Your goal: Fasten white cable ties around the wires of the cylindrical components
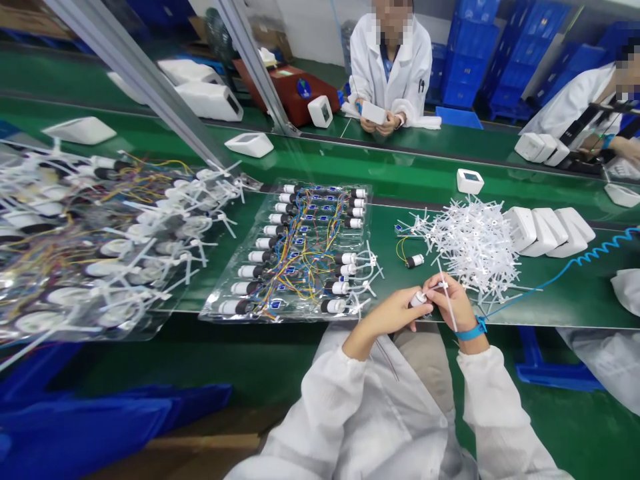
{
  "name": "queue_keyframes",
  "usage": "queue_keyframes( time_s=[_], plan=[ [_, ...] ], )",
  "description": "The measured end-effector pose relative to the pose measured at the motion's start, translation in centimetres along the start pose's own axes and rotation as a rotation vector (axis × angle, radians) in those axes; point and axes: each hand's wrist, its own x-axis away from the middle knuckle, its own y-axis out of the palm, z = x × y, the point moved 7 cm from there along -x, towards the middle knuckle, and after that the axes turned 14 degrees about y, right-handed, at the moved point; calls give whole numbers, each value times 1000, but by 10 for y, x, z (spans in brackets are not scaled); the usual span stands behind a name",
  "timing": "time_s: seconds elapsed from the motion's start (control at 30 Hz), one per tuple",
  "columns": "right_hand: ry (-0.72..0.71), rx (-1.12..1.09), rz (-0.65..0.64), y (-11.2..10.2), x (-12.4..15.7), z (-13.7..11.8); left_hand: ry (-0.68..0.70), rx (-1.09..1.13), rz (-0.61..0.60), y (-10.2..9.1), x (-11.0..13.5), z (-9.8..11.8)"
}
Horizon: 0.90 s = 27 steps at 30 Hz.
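Head camera view: a person in white sleeves works at a green bench [390,230], just in front of a spiky heap of white cable ties [473,247]. The left hand [400,311], near the heap's front-left edge, has its fingers closed around a small white cylinder [418,298]. The right hand [450,300], directly before the heap, has thumb and fingers pinched together on a white cable tie [449,303], close against the cylinder; a blue wrist strap [471,329] circles its wrist. Left of the heap lies a loose black-and-white cylinder [414,261] with yellow wire; farther left, a clear tray [213,308] carries rows of similar cylinders and coloured wires. White casings [535,230] lean together just right of the heap. Beyond it and leftward, a co-worker [390,67] holds a white box [374,113].
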Motion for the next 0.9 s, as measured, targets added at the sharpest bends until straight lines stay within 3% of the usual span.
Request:
queue_keyframes(
  time_s=[0.4, 0.67, 0.9],
  plan=[
    [-77, 69, -31, -6, 1, 1, -11, -120, 48, 3, 0, 12],
    [50, 35, 45, -14, -2, 11, -67, -132, 27, 6, -2, 12],
    [64, 85, 43, -18, -2, 12, -96, -213, 31, 6, -3, 7]
  ],
)
